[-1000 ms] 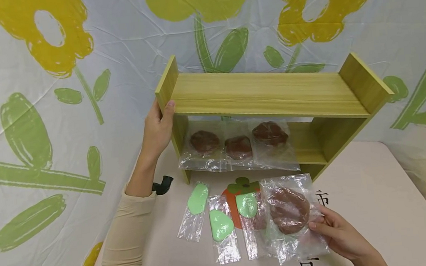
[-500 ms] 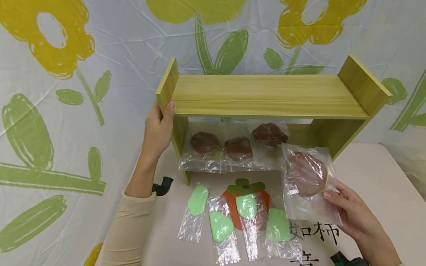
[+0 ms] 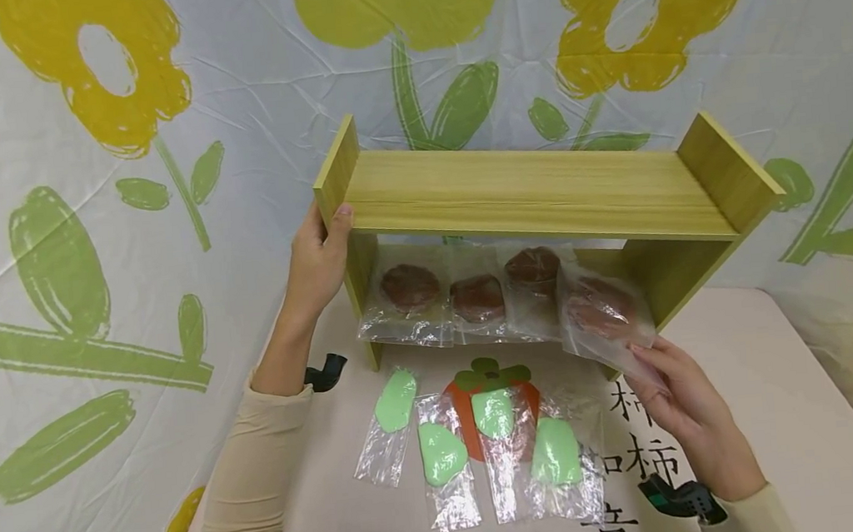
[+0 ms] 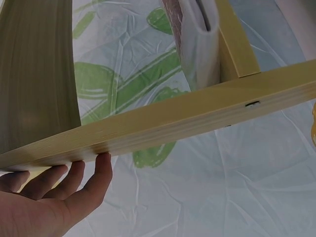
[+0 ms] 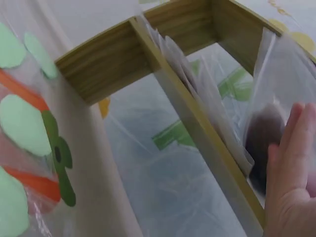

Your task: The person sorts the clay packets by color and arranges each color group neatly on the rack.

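Observation:
My left hand grips the left side panel of a small wooden shelf, its thumb on the front edge. In the left wrist view, fingertips press the panel's outer face. My right hand pinches the lower right part of a clear plastic bag holding a flat brown, clay-like lump. That bag lies at the right of the lower board, its near edge overhanging the front. To its left lie similar brown-lump bags: one at the left, a middle one and another beside the held bag.
On the table before the shelf lie several clear bags with pale green lumps, such as a left one and a right one. The cloth beneath shows a printed persimmon and black characters. A flower-patterned cloth hangs behind.
My right hand has carried the brown-lump bag from over the green bags up and right onto the lower board. The brown-lump bag beside it has shifted slightly left. My left hand stays put.

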`<move>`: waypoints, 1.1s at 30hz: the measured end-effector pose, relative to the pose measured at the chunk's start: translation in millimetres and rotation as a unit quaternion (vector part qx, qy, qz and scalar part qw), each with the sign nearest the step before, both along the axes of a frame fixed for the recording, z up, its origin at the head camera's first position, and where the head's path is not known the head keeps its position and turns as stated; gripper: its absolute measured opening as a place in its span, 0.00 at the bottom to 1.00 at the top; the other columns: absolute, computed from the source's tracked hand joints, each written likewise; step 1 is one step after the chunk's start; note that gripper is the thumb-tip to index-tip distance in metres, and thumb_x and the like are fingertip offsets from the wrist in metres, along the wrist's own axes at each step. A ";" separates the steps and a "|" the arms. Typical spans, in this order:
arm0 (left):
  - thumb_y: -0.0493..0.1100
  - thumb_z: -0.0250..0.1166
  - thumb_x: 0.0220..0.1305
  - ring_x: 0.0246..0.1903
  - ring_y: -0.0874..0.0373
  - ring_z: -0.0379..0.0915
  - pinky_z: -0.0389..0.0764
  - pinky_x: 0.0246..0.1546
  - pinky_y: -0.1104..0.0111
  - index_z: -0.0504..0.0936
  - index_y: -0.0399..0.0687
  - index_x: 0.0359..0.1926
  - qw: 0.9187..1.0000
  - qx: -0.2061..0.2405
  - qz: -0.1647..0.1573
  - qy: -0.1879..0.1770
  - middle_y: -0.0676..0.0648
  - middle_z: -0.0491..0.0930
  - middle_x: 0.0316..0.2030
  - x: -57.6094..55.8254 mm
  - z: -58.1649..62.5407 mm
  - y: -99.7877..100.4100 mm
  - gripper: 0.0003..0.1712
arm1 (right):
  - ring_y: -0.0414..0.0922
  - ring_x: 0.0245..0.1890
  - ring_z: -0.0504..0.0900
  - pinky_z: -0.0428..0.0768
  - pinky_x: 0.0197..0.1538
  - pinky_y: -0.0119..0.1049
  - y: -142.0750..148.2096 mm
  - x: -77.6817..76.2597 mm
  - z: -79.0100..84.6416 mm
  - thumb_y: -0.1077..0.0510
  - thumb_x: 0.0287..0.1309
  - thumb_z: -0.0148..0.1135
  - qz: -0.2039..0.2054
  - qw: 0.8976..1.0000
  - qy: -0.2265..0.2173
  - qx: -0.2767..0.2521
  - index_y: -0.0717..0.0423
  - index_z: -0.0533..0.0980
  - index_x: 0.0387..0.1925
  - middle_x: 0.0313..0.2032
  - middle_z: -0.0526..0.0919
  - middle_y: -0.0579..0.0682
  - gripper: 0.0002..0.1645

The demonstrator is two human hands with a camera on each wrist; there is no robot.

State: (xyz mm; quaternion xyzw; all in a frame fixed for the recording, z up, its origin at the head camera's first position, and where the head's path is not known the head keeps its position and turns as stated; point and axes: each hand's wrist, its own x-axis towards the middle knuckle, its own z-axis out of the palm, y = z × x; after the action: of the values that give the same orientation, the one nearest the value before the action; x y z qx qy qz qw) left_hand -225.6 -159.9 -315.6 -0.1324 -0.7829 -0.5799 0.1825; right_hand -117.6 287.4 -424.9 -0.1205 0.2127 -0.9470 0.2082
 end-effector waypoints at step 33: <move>0.59 0.50 0.76 0.59 0.50 0.70 0.72 0.55 0.47 0.65 0.50 0.73 1.000 -0.003 0.005 0.006 0.40 0.74 0.61 -1.4 -0.8 -0.6 0.32 | 0.53 0.49 0.85 0.78 0.51 0.32 -33.5 41.0 1.0 0.61 0.79 0.42 -0.127 0.976 -0.104 0.147 0.67 0.66 0.57 0.50 0.83 0.64 0.14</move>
State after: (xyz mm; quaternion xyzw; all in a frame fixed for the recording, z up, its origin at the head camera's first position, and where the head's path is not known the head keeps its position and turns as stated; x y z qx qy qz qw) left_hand -227.0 -160.4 -316.4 -0.1330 -0.7837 -0.5762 0.1899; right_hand -76.5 253.9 -423.9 0.0382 0.3400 -0.9316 0.1230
